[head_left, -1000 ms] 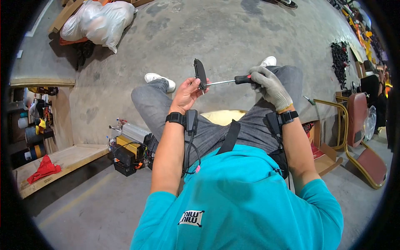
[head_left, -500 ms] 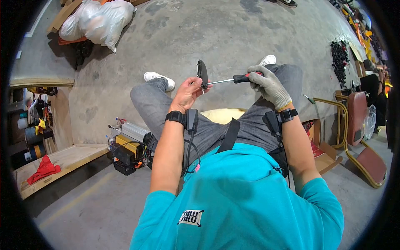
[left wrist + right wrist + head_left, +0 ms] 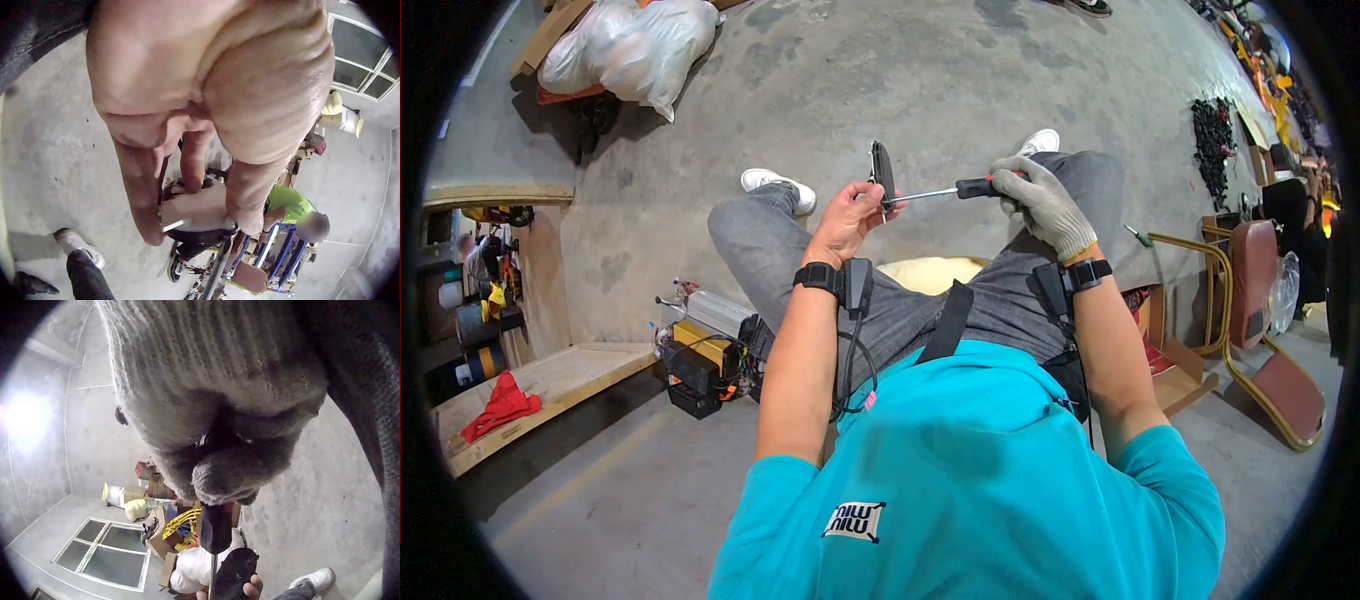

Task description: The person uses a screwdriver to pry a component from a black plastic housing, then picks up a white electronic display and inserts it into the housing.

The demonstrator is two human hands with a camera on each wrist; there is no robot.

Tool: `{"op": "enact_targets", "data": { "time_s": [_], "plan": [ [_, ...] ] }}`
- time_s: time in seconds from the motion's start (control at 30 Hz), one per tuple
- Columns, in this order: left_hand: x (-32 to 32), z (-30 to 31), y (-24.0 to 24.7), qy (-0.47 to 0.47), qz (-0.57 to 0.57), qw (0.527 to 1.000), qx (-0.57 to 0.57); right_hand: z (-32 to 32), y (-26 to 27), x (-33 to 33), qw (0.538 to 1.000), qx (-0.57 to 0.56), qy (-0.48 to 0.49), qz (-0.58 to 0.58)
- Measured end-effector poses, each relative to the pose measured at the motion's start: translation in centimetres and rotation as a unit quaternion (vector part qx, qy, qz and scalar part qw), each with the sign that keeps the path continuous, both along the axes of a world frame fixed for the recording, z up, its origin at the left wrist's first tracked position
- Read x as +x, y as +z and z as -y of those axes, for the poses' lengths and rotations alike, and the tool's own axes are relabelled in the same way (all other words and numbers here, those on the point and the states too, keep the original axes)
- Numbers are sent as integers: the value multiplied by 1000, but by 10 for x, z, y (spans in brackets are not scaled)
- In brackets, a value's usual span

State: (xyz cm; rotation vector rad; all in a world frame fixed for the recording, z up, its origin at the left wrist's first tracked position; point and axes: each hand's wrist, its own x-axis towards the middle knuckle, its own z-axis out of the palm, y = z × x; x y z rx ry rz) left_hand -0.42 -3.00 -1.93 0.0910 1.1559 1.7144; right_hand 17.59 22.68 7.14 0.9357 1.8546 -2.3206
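In the head view my bare left hand (image 3: 852, 218) grips a flat black part with a rounded outline (image 3: 882, 168), held up nearly edge-on between thumb and fingers. My right hand (image 3: 1048, 210), in a grey knit glove, is wrapped round the black and red handle of a screwdriver (image 3: 977, 187). The shaft runs left, its tip at the part's lower end by my left fingertips. In the left wrist view a pale inner face of the part (image 3: 200, 209) shows between thumb and fingers. The right wrist view shows the part's dark oval face (image 3: 236, 574) beside the shaft.
Below my left forearm a silver and yellow device with wiring (image 3: 705, 345) stands on the floor. A wooden bench (image 3: 570, 385) bears a red cloth (image 3: 502, 407). On the right is a reddish chair (image 3: 1255, 285); white bags (image 3: 650, 50) lie at far left.
The black part has turned slightly more edge-on in my left hand. Both hands keep their grips, with the screwdriver tip still at the part's lower end; the whole head view has shifted a little.
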Motion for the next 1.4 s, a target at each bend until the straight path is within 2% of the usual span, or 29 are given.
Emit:
{"op": "enact_targets", "data": {
  "time_s": [0.2, 0.43, 0.7, 0.83, 0.9, 0.93, 1.0, 1.03, 1.1, 1.23, 1.33, 1.4],
  "plan": [
    [2, -1, 5, 20, -9, 999, -39, 3, 10, -3, 995, 66, 37, 64],
    [2, -1, 5, 14, -18, 998, -62, -1, 6, 0, 995, 46, 52, 75],
    [1, 2, 2, -16, -10, 999, -44, -5, -13, 5, 997, 33, 43, -62],
    [2, 1, 3, -9, -4, 999, -49, 5, 1, 2, 999, -18, -29, -30],
    [1, 1, 4, -15, -5, 998, -66, -4, 1, 1, 993, -83, 35, 76],
    [1, 2, 3, -15, -5, 998, -66, -10, -2, 2, 993, -83, 35, 76],
    [1, 2, 2, -10, 5, 998, -66, -19, -10, 5, 989, 16, 124, 79],
    [1, 2, 2, -11, 5, 998, -66, -17, -15, 5, 989, 15, 123, 79],
    [1, 1, 2, -11, 20, 998, -60, -10, -20, 5, 998, -43, 47, -23],
    [3, 0, 6, -10, 19, 997, -70, -3, -11, 4, 999, -14, 13, -40],
    [3, 0, 7, -14, 14, 997, -80, -5, -12, 3, 998, -64, -5, -26],
    [2, 1, 6, -19, 13, 997, -80, -16, -18, 4, 990, -72, 84, 89]
  ]
}}
